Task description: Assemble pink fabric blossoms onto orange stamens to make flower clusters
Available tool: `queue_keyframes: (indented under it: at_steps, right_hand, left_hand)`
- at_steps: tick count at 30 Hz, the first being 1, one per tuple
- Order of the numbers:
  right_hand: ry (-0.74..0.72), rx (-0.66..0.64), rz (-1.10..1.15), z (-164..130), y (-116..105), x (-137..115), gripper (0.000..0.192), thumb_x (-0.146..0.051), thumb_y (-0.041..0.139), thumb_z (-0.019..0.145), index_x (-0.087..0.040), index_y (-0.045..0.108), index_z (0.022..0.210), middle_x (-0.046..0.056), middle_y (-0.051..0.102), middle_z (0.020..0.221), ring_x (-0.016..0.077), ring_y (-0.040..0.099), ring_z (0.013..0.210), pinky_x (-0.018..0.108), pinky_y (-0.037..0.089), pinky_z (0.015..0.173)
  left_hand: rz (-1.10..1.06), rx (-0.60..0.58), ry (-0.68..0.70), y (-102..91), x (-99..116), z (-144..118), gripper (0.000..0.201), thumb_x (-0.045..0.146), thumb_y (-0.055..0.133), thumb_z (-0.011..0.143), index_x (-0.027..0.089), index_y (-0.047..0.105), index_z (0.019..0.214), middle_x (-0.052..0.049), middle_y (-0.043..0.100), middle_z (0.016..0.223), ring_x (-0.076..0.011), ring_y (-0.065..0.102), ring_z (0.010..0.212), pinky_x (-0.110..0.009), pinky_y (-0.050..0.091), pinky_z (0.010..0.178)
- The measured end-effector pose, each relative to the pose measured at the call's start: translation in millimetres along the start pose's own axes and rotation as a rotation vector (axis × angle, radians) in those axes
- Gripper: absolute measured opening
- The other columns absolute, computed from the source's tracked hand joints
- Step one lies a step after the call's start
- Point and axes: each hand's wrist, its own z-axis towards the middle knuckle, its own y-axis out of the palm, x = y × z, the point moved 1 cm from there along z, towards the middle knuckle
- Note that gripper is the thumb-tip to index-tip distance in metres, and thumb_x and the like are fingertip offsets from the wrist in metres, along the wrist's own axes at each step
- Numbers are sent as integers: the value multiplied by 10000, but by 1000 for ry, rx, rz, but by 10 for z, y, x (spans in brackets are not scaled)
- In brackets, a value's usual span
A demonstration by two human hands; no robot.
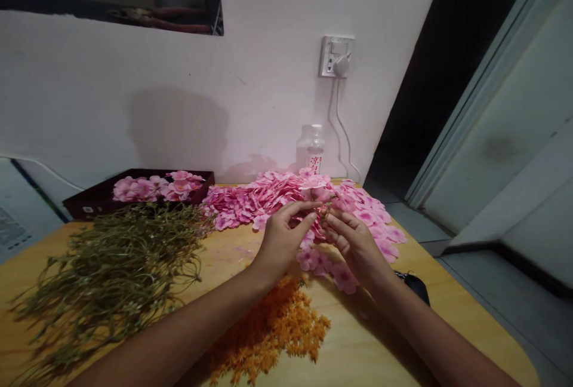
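My left hand [282,237] and my right hand [356,246] meet above the table, fingertips closed around a small artificial flower stem [325,212]. Pink petals show just above the fingertips, but I cannot tell whether they are on this stem or in the heap behind. Behind and beneath the hands spreads a heap of loose pink fabric petals [268,196]. Below my left wrist lies a pile of orange artificial stamens [286,321]. Green plastic stems [129,267] lie tangled on the left.
A dark tray [94,199] with finished-looking pink flowers [156,187] stands at the back left. A clear bottle [316,151] is against the wall, near a plugged socket [336,57]. A black object [416,288] sits by my right forearm, near the wooden table's [470,339] right edge.
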Motion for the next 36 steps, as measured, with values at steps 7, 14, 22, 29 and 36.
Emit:
queue_keyframes:
  at_steps: [7,14,22,29,36]
  right_hand:
    - [-2,-13,-52,-3,10,3,211,-278,760,700,-206,702,889,4,666,893,113,616,729,263,494,711]
    - [11,2,-29,-10,-2,11,200,-286,773,670,-197,688,828,1,658,828,112,614,718,249,490,684]
    - [-9,-46,-37,-33,33,-13,185,-267,767,667,-216,678,821,-17,623,820,101,574,714,216,470,646]
    - [-61,-27,-80,-47,30,-56,207,-343,720,726,-246,649,895,-31,574,783,96,522,672,210,435,595]
    - [-76,-46,-439,28,-54,-4,189,-403,659,763,-220,615,778,-13,575,721,136,542,654,257,416,585]
  left_hand:
    - [68,-52,23,-3,-30,19,195,222,609,795,172,665,975,-75,664,1045,-189,604,975,-324,471,843]
    - [339,-56,194,18,43,-55,103,199,640,781,196,710,857,-45,600,871,-164,574,851,-317,466,803]
    - [484,-84,601,3,103,-130,140,183,572,836,211,685,914,-68,669,965,-194,587,966,-364,448,887]
    - [241,46,294,-116,156,-5,143,258,618,810,205,688,923,-37,701,894,-145,630,800,-269,490,734]
    - [-112,305,131,-363,167,248,147,268,691,737,168,689,845,-11,656,823,-75,571,703,-176,459,631]
